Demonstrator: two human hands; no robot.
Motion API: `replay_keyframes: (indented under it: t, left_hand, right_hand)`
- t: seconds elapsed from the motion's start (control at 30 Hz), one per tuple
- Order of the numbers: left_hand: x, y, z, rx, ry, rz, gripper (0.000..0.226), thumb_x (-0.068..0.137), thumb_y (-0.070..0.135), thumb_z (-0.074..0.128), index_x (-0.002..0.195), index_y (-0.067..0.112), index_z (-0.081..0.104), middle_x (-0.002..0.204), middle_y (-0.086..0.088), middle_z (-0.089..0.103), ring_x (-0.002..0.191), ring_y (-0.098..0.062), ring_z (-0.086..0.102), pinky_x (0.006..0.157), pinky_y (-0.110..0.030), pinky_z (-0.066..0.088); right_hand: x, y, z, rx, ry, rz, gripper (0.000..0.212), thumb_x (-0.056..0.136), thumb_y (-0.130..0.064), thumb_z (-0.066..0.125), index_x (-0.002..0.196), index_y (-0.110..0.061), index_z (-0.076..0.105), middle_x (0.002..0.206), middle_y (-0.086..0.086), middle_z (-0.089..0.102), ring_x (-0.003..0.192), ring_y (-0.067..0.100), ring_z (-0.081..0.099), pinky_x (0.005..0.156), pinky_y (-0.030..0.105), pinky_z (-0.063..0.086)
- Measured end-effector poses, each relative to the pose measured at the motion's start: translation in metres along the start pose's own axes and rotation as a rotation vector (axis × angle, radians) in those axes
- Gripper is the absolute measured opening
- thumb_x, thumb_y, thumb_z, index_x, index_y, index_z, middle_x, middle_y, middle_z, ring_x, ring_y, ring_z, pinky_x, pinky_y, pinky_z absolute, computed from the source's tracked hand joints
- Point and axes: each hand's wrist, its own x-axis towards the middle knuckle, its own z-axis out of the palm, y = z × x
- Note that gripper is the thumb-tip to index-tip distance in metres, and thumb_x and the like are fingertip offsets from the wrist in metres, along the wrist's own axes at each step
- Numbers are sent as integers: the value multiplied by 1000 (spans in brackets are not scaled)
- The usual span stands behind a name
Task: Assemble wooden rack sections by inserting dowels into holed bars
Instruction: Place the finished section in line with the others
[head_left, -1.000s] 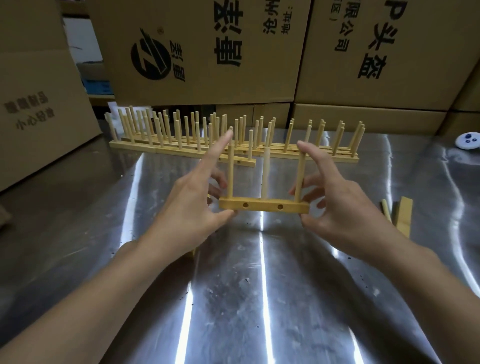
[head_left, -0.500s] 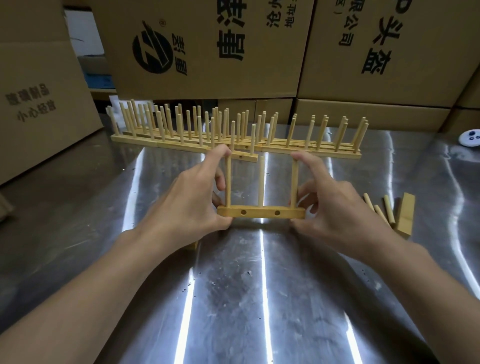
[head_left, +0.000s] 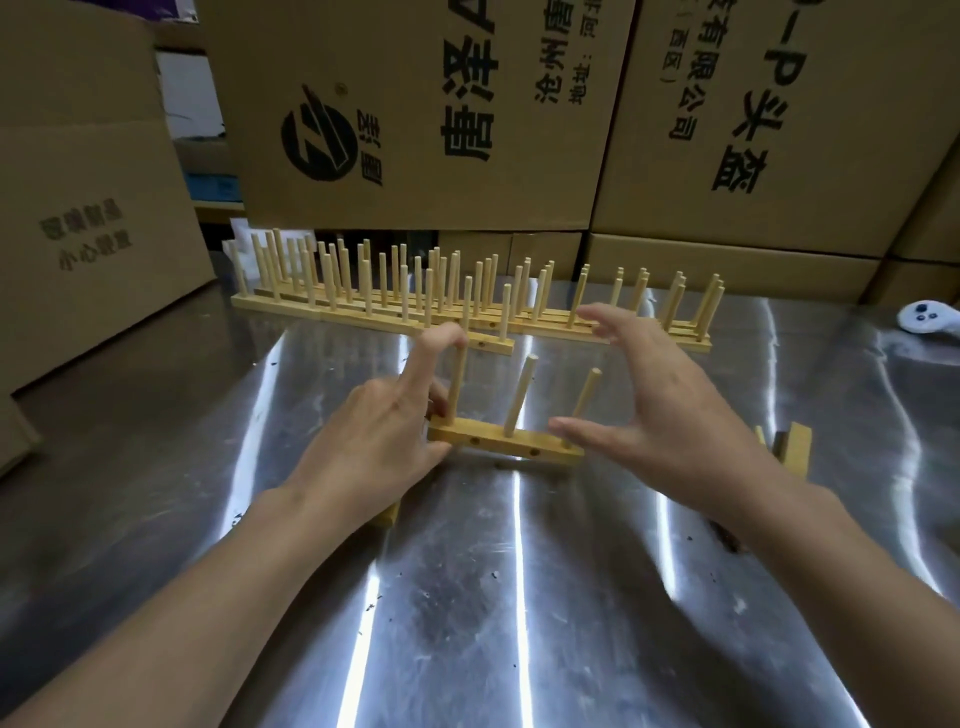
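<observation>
On the steel table (head_left: 467, 597), before the row of finished racks (head_left: 332, 312), the three-dowel bar (head_left: 498, 445) sits between your hands. Your left hand (head_left: 379, 441) grips its left end, forefinger atop the left dowel (head_left: 455, 382); your right hand (head_left: 660, 410) hovers spread beside it.

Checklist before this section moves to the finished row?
1. Bar holes filled: ok, three dowels stand in it.
2. Left hand grip: ok, holds left dowel, index fingertip on top.
3. Right hand grip: not ok, open, gripping nothing.
4. Dowels parallel: cannot tell; middle dowel and right dowel lean right, maybe lens.
5. Seating depth: cannot tell.
</observation>
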Motion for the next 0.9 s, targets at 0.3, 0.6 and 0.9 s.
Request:
replay_keyframes:
  t: [0.3,0.6,0.9]
  left_hand:
    - [-1,0,7,31,-38,35,111,79,21,94,144,51,9,101,8,65,82,-19,71,76,-47,65]
    - [-3,-3,13,-98,5,-34,126,78,40,93,157,65,-2,137,4,64,116,-20,69,92,-50,59]
    - [0,-24,23,-166,108,-167,83,93,44,76,152,63,21,120,18,59,111,2,60,86,-33,51]
  right_hand:
    - [50,-20,-7,15,-335,-9,12,90,-36,83,92,-25,79,85,-12,77,82,2,72,82,42,62]
    - [69,4,-1,-27,-336,28,11,93,-33,81,90,-23,80,83,-11,78,81,4,72,79,39,62]
    - [141,67,4,-126,-262,176,11,93,-29,80,90,-18,79,86,-2,74,87,11,66,63,24,44]
